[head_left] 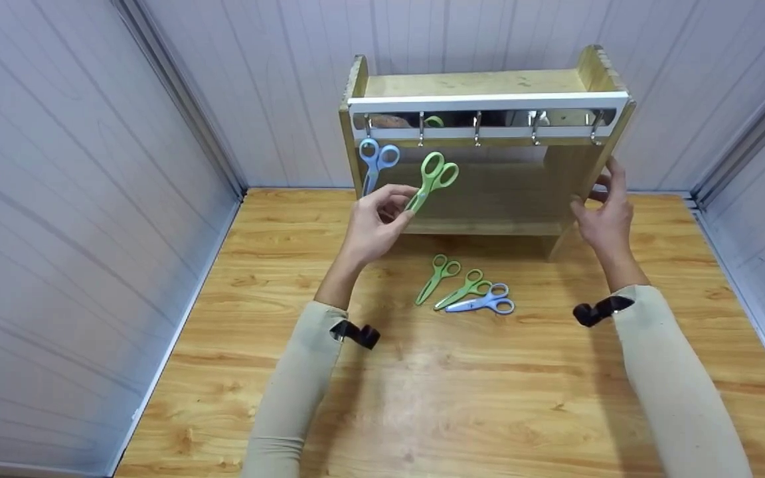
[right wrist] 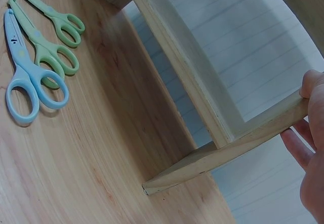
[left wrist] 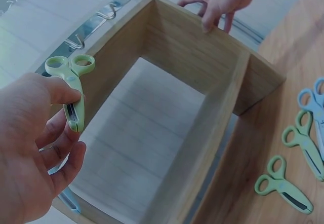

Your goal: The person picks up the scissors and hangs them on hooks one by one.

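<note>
My left hand (head_left: 376, 226) pinches a pair of green scissors (head_left: 431, 174) by the blade end, with the finger loops pointing up. They are in front of the wooden rack (head_left: 489, 226), below its second hook (head_left: 422, 129) from the left. Blue scissors (head_left: 370, 159) hang from the leftmost hook (head_left: 368, 125), their lower part hidden behind my left hand. At the rack's right side panel, my right hand (head_left: 608, 216) grips the edge, thumb on the near side and fingers around the outside, as the right wrist view (right wrist: 311, 117) also shows.
On the wooden floor before the rack lie two green scissors (head_left: 438, 279) and one blue pair (head_left: 482, 303), the blue pair overlapping a green one. Three more hooks (head_left: 477, 129) line the white rail to the right. White panels (head_left: 90, 199) enclose the sides and back.
</note>
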`<action>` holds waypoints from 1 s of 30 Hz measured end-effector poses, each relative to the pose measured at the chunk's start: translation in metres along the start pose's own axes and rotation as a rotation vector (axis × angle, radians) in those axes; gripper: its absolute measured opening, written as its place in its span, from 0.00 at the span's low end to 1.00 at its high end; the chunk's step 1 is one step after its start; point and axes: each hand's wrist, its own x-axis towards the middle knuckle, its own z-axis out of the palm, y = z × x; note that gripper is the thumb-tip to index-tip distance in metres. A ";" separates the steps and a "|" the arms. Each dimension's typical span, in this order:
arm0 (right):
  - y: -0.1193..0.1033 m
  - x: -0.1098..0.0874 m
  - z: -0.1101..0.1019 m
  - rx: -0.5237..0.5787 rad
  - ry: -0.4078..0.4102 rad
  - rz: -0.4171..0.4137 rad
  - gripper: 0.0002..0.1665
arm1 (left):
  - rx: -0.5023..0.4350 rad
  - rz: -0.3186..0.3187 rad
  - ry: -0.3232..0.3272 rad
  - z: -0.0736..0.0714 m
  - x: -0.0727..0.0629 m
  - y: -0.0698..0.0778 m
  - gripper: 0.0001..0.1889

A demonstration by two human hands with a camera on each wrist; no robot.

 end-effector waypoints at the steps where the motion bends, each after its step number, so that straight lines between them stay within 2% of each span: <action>1: 0.000 0.000 0.000 0.000 -0.003 -0.001 0.51 | -0.003 -0.002 0.005 -0.001 0.001 0.000 0.17; 9: 0.000 0.002 -0.001 0.007 -0.004 0.008 0.52 | -0.027 -0.015 0.036 -0.002 0.005 0.002 0.17; 30: 0.002 0.002 0.000 0.001 -0.004 0.021 0.52 | -0.123 -0.004 0.127 0.002 0.011 -0.006 0.17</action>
